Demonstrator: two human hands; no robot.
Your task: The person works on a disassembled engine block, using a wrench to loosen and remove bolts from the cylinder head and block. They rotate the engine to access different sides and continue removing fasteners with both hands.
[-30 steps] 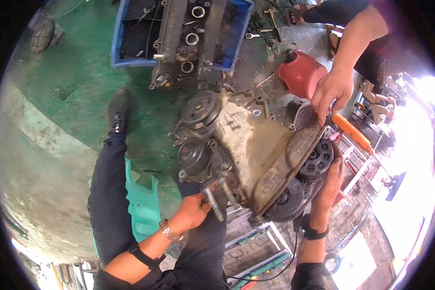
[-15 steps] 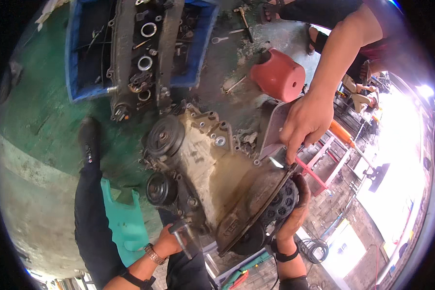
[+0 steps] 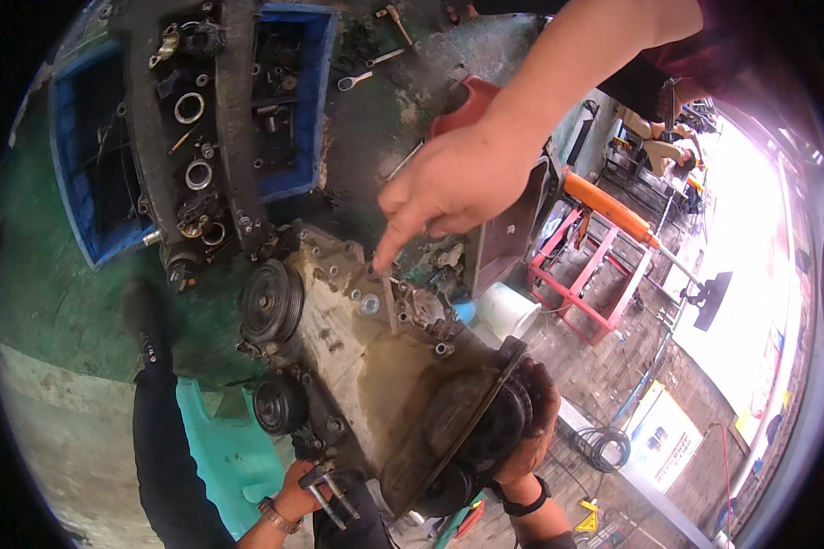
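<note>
Metal engine cover (image 3: 375, 361) slants lengthwise, down and rightward.

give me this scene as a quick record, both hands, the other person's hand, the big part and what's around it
main part: stained metal engine assembly, two dark pulleys on its left side
left hand: beside two bolts at the lower end; exact grip unclear
right hand: against the dark wheel on the right side
other person's hand: index finger extended at the upper edge; contact unclear
around: blue crate, red stool, white container
</note>
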